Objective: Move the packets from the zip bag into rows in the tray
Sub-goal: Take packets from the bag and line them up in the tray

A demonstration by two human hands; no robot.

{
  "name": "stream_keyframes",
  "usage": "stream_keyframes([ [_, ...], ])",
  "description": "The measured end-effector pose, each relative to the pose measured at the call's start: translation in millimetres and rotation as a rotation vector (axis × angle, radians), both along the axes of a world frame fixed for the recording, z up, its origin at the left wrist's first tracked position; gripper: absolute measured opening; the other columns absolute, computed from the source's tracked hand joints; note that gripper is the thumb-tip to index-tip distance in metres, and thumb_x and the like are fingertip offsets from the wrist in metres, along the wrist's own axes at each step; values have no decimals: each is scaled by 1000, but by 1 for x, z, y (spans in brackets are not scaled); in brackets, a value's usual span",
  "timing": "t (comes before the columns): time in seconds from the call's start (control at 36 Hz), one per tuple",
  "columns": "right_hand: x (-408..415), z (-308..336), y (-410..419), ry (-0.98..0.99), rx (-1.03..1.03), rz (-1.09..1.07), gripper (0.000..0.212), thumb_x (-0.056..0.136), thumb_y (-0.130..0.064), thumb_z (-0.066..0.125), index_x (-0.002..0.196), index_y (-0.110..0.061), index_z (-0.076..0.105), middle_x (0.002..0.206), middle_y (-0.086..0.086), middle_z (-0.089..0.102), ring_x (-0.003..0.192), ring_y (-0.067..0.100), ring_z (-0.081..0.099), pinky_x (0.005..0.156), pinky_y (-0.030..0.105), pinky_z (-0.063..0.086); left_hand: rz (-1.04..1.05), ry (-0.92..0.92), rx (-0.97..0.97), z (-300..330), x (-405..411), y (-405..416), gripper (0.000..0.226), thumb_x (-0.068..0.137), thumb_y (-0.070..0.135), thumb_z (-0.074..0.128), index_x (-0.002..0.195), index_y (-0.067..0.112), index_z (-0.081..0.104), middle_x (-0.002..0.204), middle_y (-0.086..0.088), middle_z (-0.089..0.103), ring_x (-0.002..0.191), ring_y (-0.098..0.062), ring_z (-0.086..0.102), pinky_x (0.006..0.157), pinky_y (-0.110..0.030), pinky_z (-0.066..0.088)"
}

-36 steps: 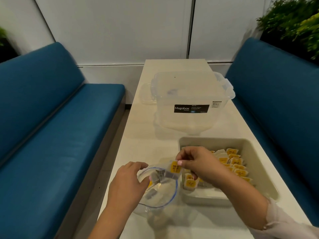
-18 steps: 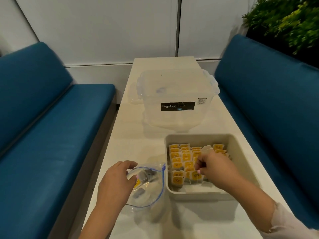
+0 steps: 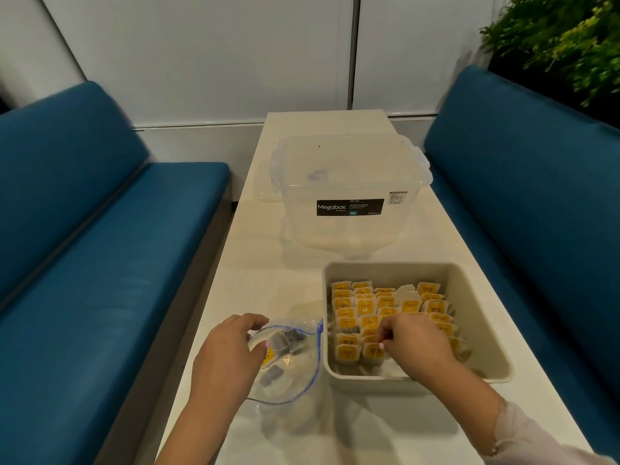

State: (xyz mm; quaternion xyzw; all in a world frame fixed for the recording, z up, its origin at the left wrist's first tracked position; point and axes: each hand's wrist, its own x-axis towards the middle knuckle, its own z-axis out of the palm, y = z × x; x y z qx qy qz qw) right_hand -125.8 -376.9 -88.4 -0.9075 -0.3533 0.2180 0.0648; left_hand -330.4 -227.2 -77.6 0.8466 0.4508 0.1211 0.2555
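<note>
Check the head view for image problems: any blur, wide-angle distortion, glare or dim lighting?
Head view: lighting is dim and warm; the bench edges at far left smear with motion blur; wide-angle bending curves the wall lines; the Megabox label reads sharply, packet print does not; soft shadows lie under the zip bag.

Left hand (image 3: pixel 231 350) at lower centre, fingers curled and gripping — right hand (image 3: pixel 414 340) just right of it, fingertips pinched together, knuckles up.
</note>
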Motion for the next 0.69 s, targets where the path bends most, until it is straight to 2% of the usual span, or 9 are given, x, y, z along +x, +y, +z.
stream_keyframes([
  [0.06,1,-1,-1,6,-2,-5,18,92,-17,58,91,-33,66,88,-10,61,80,9,58,52,16,39,-4,-1,0,0,0,0,24,84,26,66,105,38,61,94,23,56,84,-1,54,60,-12,36],
  [0.19,0,-1,-2,27,17,-9,13,90,-21,62,94,-32,67,87,-12,60,82,8,59,66,19,49,-4,2,1,0,1,0,24,84,27,66,105,38,61,95,23,57,84,-1,54,59,-11,36],
  [0.31,-1,0,-2,25,26,-11,12,89,-23,64,96,-33,67,89,-11,62,84,8,60,69,21,52,-2,-7,-10,2,2,0,25,84,25,67,105,38,62,97,22,59,85,-2,55,60,-13,37],
  [0.39,0,1,-4,31,44,-24,12,86,-23,67,89,-35,64,84,-12,61,81,8,60,66,23,52,-9,2,-7,3,1,1,29,83,22,67,106,38,62,97,22,59,87,-1,55,62,-14,38],
  [0.5,0,6,-6,8,113,-22,16,84,-26,69,81,-35,56,75,-13,57,73,6,57,52,20,39,-30,12,-34,4,-2,3,37,80,16,66,106,41,58,98,24,56,89,1,52,61,-10,36],
  [0.61,-8,18,1,34,222,-7,13,82,-31,70,79,-35,58,70,-12,57,67,4,55,58,24,48,-40,1,-90,4,-7,11,39,79,14,67,105,41,59,97,24,58,87,3,53,65,-14,40],
  [0.69,-21,28,11,92,326,10,10,82,-33,71,80,-33,62,73,-11,61,69,5,58,61,24,48,-10,-43,-120,2,-11,17,30,80,13,67,101,35,67,88,23,64,81,6,57,64,-7,39],
])
